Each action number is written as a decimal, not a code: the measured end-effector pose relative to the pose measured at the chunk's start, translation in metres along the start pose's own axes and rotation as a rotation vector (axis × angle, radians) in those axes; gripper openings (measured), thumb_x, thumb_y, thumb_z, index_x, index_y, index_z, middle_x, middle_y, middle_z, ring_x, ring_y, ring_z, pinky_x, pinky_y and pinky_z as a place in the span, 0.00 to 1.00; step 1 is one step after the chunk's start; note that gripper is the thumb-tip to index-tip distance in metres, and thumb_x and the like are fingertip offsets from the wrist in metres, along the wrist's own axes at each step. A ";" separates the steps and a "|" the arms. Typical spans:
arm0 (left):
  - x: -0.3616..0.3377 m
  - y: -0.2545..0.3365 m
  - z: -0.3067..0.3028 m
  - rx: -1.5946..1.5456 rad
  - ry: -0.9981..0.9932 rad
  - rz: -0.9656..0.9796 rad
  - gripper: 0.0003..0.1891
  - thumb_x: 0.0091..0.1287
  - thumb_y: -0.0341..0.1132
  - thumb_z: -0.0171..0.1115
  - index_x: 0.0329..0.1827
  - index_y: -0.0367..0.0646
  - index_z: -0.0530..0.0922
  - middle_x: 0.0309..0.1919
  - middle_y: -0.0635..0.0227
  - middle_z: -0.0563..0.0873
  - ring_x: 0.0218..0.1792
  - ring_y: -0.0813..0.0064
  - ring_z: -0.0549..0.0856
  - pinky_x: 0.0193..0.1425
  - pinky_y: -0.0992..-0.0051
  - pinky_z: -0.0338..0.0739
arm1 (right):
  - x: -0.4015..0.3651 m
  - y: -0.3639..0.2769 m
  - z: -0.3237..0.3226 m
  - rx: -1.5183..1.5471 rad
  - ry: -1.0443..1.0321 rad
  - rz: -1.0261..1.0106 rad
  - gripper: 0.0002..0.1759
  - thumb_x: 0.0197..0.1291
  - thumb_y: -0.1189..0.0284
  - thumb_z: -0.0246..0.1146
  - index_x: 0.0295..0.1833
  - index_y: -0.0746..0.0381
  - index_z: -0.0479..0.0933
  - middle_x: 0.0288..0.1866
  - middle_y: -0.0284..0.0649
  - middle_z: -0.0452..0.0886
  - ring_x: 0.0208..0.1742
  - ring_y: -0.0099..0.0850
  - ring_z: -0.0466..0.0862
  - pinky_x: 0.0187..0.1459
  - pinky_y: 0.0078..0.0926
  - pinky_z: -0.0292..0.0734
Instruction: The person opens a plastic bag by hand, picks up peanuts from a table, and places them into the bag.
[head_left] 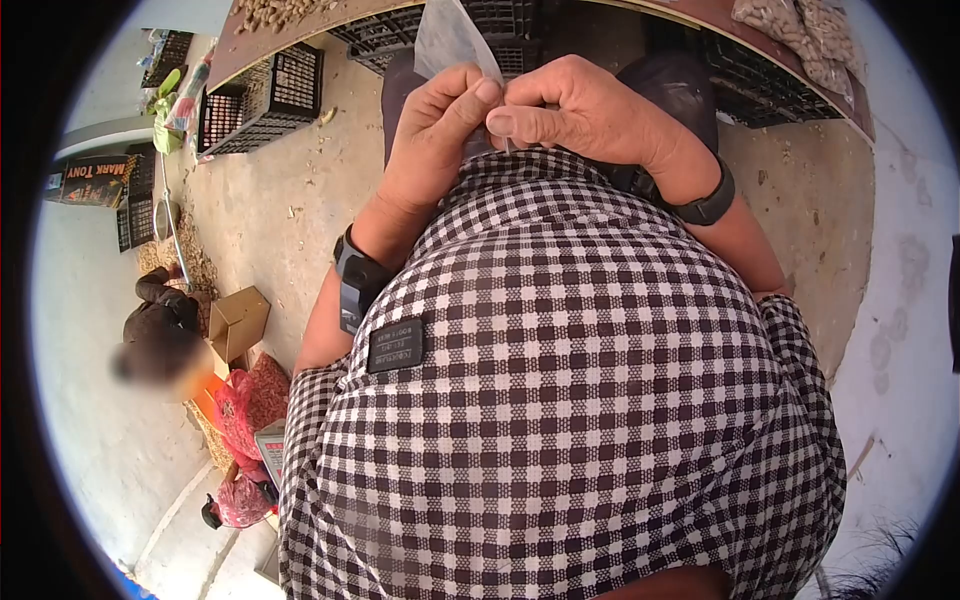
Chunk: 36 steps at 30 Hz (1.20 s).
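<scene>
A thin, translucent plastic bag (pixel 452 42) hangs between my hands, above my lap and in front of the table edge. My left hand (pixel 435 130) pinches the bag's edge between thumb and forefinger. Beside it, almost touching, my right hand (pixel 590 112) is also closed, its thumb and fingertips on the same edge. A narrow bit of the bag shows below the fingertips. The bag looks flat, and its far end points toward the table (pixel 345 22).
Loose peanuts (pixel 270 12) lie on the table's left part, and filled clear bags (pixel 790 35) on its right. Black crates (pixel 290 90) stand under the table. At left are a person (pixel 165 320), a cardboard box (pixel 238 322) and red sacks (pixel 240 415).
</scene>
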<state>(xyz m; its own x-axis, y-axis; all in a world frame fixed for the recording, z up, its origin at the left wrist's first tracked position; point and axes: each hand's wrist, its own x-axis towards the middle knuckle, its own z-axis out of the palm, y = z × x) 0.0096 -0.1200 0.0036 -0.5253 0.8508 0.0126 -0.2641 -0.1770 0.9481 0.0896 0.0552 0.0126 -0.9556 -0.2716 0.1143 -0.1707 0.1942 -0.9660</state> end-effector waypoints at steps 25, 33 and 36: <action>0.000 -0.006 -0.003 -0.033 0.013 0.020 0.09 0.73 0.33 0.55 0.34 0.40 0.76 0.30 0.72 0.81 0.29 0.84 0.78 0.35 0.83 0.73 | -0.002 0.001 0.000 -0.065 0.014 0.025 0.25 0.63 0.51 0.62 0.32 0.65 0.84 0.21 0.37 0.80 0.23 0.25 0.77 0.29 0.25 0.74; 0.000 -0.003 0.001 -0.037 0.031 -0.004 0.08 0.72 0.33 0.58 0.33 0.40 0.77 0.29 0.71 0.82 0.27 0.84 0.79 0.34 0.84 0.74 | -0.004 0.004 -0.002 -0.081 -0.013 0.022 0.20 0.67 0.58 0.61 0.41 0.66 0.83 0.30 0.37 0.83 0.31 0.23 0.80 0.37 0.21 0.77; 0.001 -0.004 0.001 -0.037 0.026 -0.008 0.09 0.72 0.33 0.58 0.33 0.40 0.77 0.29 0.70 0.82 0.28 0.84 0.79 0.34 0.84 0.74 | -0.005 0.006 0.000 -0.046 0.029 0.009 0.21 0.65 0.56 0.61 0.35 0.64 0.84 0.25 0.38 0.82 0.27 0.26 0.80 0.33 0.26 0.76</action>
<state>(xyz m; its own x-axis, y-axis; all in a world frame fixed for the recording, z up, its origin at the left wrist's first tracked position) 0.0108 -0.1175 0.0001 -0.5434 0.8394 -0.0034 -0.2980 -0.1891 0.9357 0.0933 0.0577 0.0063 -0.9637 -0.2420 0.1126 -0.1718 0.2396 -0.9556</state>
